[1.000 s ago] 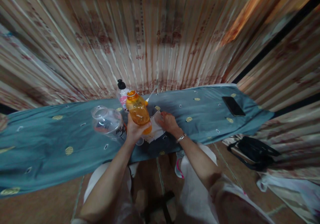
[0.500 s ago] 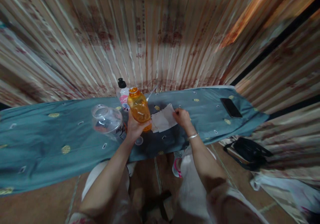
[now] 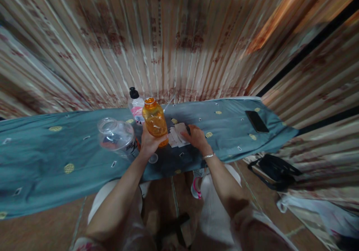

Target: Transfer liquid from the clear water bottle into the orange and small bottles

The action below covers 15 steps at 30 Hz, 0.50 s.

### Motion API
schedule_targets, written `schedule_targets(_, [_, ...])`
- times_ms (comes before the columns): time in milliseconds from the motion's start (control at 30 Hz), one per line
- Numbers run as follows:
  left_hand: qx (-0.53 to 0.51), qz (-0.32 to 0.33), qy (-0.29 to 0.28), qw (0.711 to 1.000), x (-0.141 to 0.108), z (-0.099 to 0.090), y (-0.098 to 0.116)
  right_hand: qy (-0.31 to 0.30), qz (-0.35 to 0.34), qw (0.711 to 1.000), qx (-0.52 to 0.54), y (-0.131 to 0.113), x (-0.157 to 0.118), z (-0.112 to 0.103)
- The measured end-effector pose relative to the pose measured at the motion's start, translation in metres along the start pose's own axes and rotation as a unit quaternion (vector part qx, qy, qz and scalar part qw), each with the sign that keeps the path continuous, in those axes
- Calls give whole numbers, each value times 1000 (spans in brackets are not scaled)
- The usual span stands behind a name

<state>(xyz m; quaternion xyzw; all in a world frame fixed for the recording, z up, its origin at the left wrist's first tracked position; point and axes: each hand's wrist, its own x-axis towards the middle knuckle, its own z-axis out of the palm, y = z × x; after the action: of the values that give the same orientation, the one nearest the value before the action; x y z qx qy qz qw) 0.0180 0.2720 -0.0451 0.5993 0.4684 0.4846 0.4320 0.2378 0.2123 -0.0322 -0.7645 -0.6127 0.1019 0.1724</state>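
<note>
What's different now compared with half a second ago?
The right hand has moved left, toward the orange bottle, and the white sheet, spread out then, is now bunched up by its fingers. The left hand still holds the bottle; the clear jar and the phone stayed put.

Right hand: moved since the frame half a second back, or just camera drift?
Yes, moved. Against the black phone lying on the cloth, the right hand has shifted left, toward the orange bottle.
</note>
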Motion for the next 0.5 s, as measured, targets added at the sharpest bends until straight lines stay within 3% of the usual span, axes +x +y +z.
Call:
schedule_targets(200, [5,-46,14,999,-5,3,11,-9,6,999,32,-14,-3,20])
schedule_targets(500, [-13,-29,-5,999,-11,11,13,-17,61,981,181,-5,2,11])
